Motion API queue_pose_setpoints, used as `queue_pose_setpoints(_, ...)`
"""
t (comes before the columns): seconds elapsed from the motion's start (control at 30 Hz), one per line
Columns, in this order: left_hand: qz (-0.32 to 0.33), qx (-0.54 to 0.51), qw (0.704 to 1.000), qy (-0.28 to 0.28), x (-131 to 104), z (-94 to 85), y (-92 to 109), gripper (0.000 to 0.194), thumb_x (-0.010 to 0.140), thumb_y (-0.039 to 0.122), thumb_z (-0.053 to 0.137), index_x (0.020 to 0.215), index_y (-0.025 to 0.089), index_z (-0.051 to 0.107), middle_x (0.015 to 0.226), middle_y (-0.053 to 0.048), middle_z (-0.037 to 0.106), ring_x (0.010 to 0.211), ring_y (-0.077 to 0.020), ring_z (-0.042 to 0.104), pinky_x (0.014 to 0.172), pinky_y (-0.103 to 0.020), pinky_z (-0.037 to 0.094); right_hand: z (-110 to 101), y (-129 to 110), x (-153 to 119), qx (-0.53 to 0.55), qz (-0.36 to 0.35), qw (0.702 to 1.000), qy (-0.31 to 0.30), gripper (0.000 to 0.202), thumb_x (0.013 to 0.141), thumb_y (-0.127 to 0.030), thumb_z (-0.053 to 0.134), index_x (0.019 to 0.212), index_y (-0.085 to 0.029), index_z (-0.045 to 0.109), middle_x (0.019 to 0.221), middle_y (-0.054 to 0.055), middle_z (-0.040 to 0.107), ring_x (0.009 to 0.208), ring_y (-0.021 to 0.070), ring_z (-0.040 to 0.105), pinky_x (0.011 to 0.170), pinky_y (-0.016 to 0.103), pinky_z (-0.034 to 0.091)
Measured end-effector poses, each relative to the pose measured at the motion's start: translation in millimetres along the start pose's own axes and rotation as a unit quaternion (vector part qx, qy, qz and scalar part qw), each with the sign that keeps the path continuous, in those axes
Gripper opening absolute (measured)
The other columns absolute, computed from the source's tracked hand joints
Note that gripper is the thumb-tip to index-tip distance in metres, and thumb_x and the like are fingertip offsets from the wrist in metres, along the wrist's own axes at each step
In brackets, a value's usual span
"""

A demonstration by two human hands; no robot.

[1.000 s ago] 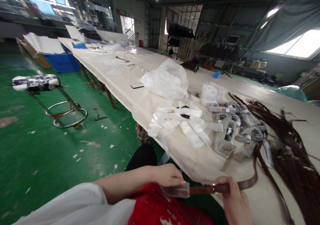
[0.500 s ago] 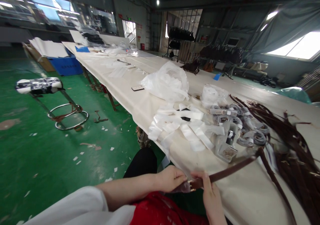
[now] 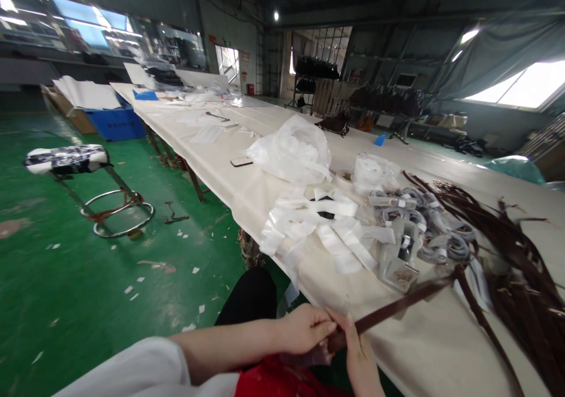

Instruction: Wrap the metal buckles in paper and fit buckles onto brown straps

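Observation:
A dark brown strap runs from the pile of brown straps over the table's front edge to my hands. My left hand is closed on the strap's near end, thumb and fingers pinched together. My right hand grips the same strap just beside it, and the fingertips of both hands meet. Below the fingers hangs a bit of clear wrap; the metal fitting at this end is hidden by my hands.
On the cream table lie white strips, a clear box, coiled grey straps, a tape roll, a plastic bag and a phone. A stool stands on the green floor at left.
Both hands have come closer together on the strap, my right hand shifting left. The metal fitting seen between them earlier is now covered.

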State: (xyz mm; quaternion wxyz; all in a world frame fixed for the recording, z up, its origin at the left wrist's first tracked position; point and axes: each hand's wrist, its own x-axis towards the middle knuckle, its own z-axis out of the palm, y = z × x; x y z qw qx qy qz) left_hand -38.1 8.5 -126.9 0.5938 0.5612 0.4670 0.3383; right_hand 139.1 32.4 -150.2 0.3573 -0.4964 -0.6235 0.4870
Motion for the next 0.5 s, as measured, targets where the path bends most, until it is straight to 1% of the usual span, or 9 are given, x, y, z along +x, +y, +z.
queue_pose_setpoints(0.07,-0.007,-0.024,0.999,-0.033,1,-3.7,-1,0.068,0.075,0.082,0.057,0.085,0.015,0.067,0.070,-0.001,0.063,0.062,-0.0121,0.057,0.061,-0.023,0.048,0,-14,-3,0.017,0.025,0.999,-0.009,0.067,0.088,-0.078,0.043,0.108,-0.024,0.078,0.115,0.010,0.075,0.115,0.0335,0.066,0.106,0.045,0.049)
queue_pose_setpoints(0.13,-0.039,-0.012,0.996,-0.081,0,-8.4,-2,0.071,0.060,0.082,0.071,0.090,0.017,0.070,0.070,0.002,0.062,0.061,-0.0115,0.056,0.060,-0.022,0.046,-1,-29,-4,0.040,0.057,0.998,-0.009,0.067,0.087,-0.078,0.044,0.107,-0.025,0.079,0.116,0.009,0.075,0.117,0.0341,0.064,0.109,0.046,0.046)
queue_pose_setpoints(0.17,-0.061,-0.001,0.993,-0.100,-1,-10.1,-3,0.072,0.054,0.080,0.076,0.089,0.018,0.071,0.069,0.003,0.061,0.061,-0.0112,0.055,0.060,-0.022,0.045,-1,-34,-4,0.048,0.069,0.996,-0.006,0.067,0.086,-0.078,0.045,0.106,-0.024,0.079,0.115,0.009,0.075,0.116,0.0343,0.064,0.109,0.046,0.046)
queue_pose_setpoints(0.2,-0.081,0.006,0.990,-0.116,-2,-10.9,-5,0.071,0.051,0.081,0.077,0.085,0.019,0.071,0.068,0.003,0.061,0.061,-0.0109,0.054,0.059,-0.022,0.044,-3,-38,-4,0.054,0.078,0.995,-0.002,0.068,0.086,-0.079,0.044,0.106,-0.024,0.079,0.115,0.009,0.075,0.116,0.0343,0.064,0.110,0.046,0.045)
queue_pose_setpoints(0.27,-0.100,-0.008,0.985,-0.142,-4,-9.4,-9,0.071,0.055,0.087,0.069,0.075,0.019,0.068,0.065,0.002,0.061,0.059,-0.0108,0.054,0.057,-0.021,0.043,-7,-41,-1,0.056,0.088,0.994,0.005,0.070,0.086,-0.080,0.043,0.108,-0.024,0.078,0.117,0.009,0.075,0.117,0.0339,0.063,0.111,0.047,0.044)
queue_pose_setpoints(0.37,-0.074,-0.035,0.988,-0.132,-2,-2.7,-15,0.075,0.068,0.093,0.049,0.074,0.019,0.060,0.062,0.001,0.060,0.054,-0.0110,0.054,0.052,-0.021,0.043,-16,-39,1,0.046,0.082,0.995,0.021,0.073,0.087,-0.081,0.036,0.110,-0.025,0.077,0.120,0.007,0.074,0.121,0.0334,0.061,0.113,0.050,0.042)
queue_pose_setpoints(0.43,-0.015,0.055,0.995,-0.086,0,-0.7,-14,0.075,0.082,0.089,0.031,0.077,0.019,0.060,0.062,0.001,0.060,0.052,-0.0120,0.055,0.050,-0.022,0.045,-19,-37,2,-0.008,0.042,0.998,0.046,0.074,0.090,-0.079,0.028,0.110,-0.027,0.077,0.119,0.007,0.074,0.119,0.0319,0.063,0.110,0.048,0.048)
queue_pose_setpoints(0.47,0.023,0.124,0.990,-0.056,0,-1.4,-11,0.073,0.089,0.082,0.026,0.080,0.019,0.062,0.064,0.000,0.061,0.054,-0.0127,0.057,0.052,-0.024,0.047,-18,-37,3,-0.046,0.015,0.997,0.057,0.072,0.092,-0.077,0.026,0.111,-0.028,0.076,0.119,0.007,0.074,0.118,0.0305,0.064,0.106,0.047,0.052)
queue_pose_setpoints(0.5,0.064,0.208,0.976,-0.021,-2,-3.3,-6,0.070,0.095,0.074,0.024,0.084,0.018,0.064,0.069,-0.002,0.063,0.058,-0.0135,0.059,0.055,-0.025,0.049,-15,-38,5,-0.092,-0.017,0.993,0.064,0.068,0.093,-0.076,0.026,0.113,-0.031,0.074,0.118,0.006,0.074,0.116,0.0288,0.066,0.100,0.045,0.056)
